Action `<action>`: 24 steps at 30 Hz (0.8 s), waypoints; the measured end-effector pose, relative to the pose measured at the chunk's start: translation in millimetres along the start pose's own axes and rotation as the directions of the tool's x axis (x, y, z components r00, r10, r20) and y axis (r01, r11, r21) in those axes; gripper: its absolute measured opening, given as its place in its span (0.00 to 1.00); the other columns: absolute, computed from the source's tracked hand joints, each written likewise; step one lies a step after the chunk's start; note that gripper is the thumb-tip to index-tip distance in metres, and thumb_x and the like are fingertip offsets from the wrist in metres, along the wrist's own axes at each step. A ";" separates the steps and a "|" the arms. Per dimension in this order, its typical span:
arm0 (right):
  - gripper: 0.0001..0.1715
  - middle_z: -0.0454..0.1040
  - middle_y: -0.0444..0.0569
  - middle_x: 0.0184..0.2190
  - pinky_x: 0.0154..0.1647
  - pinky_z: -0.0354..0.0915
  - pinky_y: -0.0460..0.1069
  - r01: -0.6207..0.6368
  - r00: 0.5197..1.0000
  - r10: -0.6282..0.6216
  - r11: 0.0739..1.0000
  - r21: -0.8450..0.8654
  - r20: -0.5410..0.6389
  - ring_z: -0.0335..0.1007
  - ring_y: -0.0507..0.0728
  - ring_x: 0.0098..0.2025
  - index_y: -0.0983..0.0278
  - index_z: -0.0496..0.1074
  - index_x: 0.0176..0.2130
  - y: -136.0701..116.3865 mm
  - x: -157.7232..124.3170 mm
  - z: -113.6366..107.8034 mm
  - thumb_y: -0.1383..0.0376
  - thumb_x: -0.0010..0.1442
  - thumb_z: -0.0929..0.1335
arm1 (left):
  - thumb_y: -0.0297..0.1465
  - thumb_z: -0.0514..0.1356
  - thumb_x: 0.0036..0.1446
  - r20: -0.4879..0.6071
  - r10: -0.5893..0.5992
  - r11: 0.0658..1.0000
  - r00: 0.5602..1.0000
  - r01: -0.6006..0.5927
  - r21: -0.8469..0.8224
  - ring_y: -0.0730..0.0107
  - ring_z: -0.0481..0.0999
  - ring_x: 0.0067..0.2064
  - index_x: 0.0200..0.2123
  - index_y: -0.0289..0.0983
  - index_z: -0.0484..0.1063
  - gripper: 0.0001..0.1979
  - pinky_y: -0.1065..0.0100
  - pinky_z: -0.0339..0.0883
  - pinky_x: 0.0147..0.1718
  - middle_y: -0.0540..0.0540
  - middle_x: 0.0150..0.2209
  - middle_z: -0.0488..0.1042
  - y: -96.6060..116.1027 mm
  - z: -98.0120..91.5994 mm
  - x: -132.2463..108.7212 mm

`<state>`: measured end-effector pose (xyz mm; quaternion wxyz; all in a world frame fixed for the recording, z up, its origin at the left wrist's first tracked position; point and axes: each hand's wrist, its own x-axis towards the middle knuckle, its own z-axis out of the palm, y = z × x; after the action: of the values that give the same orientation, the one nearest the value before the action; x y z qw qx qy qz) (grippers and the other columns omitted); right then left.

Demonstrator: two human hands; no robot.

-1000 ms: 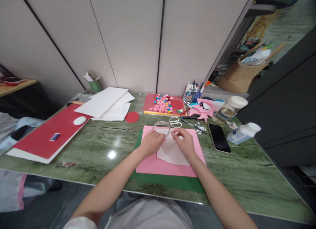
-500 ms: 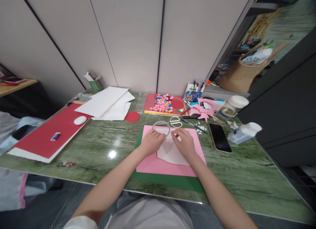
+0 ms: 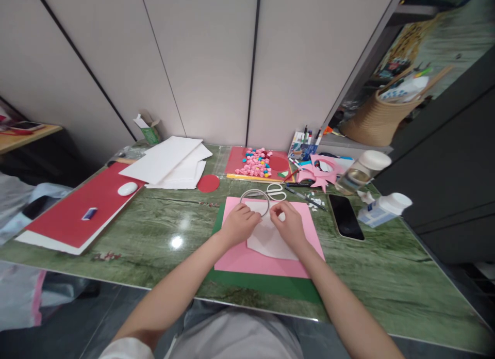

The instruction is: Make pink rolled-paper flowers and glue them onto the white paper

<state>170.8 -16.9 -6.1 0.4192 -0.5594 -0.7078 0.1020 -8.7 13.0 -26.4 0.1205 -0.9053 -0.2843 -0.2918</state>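
Both hands sit on a pale paper piece [image 3: 271, 243] that lies flat on a pink sheet [image 3: 242, 258], itself on a green sheet [image 3: 266, 287] on the worktop [image 3: 162, 230]. Left hand [image 3: 240, 225] is curled, fingers down on the paper's upper left edge; can't tell if it grips. Right hand [image 3: 291, 226] has thumb and forefinger pinched at the top edge. Wire ring [image 3: 254, 196] is just beyond the fingertips, with scissors [image 3: 277, 193] beside it and a phone [image 3: 345, 223] off to the right.

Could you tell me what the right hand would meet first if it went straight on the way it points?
Probably the metal ring, lying just beyond the fingertips of the right hand; the white scissors sit right behind it. Depth is unclear, so the order is uncertain.
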 end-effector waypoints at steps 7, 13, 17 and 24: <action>0.03 0.65 0.43 0.26 0.34 0.59 0.48 -0.047 0.996 0.055 0.994 0.099 -0.075 0.62 0.52 0.30 0.62 0.63 0.27 -12.8 -3.7 0.6 0.69 0.51 0.63 | 0.30 0.52 0.58 -0.155 -0.022 0.996 0.988 0.009 -0.085 0.72 0.67 0.27 0.29 0.37 0.67 0.07 0.65 0.60 0.38 0.51 0.20 0.68 3.5 -1.7 0.9; 0.02 0.67 0.43 0.26 0.32 0.59 0.47 -0.122 0.982 0.141 0.981 0.148 -0.123 0.63 0.52 0.30 0.62 0.64 0.27 -4.6 -0.4 3.6 0.67 0.52 0.63 | 0.29 0.53 0.57 -0.226 -0.012 0.987 0.974 -0.025 -0.161 0.73 0.68 0.27 0.31 0.38 0.67 0.05 0.64 0.61 0.40 0.51 0.21 0.71 12.7 -2.1 -0.2; 0.07 0.70 0.46 0.26 0.31 0.59 0.49 -0.227 0.954 0.249 0.964 0.137 -0.170 0.64 0.54 0.28 0.64 0.68 0.28 39.1 13.2 -1.1 0.63 0.52 0.63 | 0.32 0.51 0.58 0.004 -0.133 0.965 0.991 0.131 -0.226 0.73 0.70 0.31 0.33 0.38 0.69 0.08 0.64 0.60 0.43 0.49 0.28 0.74 12.6 0.7 0.6; 0.13 0.71 0.49 0.31 0.33 0.60 0.50 -0.271 0.927 0.298 0.952 0.143 -0.227 0.65 0.55 0.30 0.65 0.69 0.34 68.3 21.5 -11.0 0.59 0.55 0.62 | 0.31 0.51 0.57 0.149 -0.498 0.866 0.855 0.500 0.021 0.58 0.69 0.40 0.34 0.36 0.70 0.10 0.57 0.58 0.41 0.40 0.32 0.72 -52.8 0.3 -7.2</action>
<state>226.4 22.5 -30.8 0.5142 -0.6409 -0.5548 0.1301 -44.2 52.7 -28.2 0.0107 -0.8210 -0.5146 -0.2472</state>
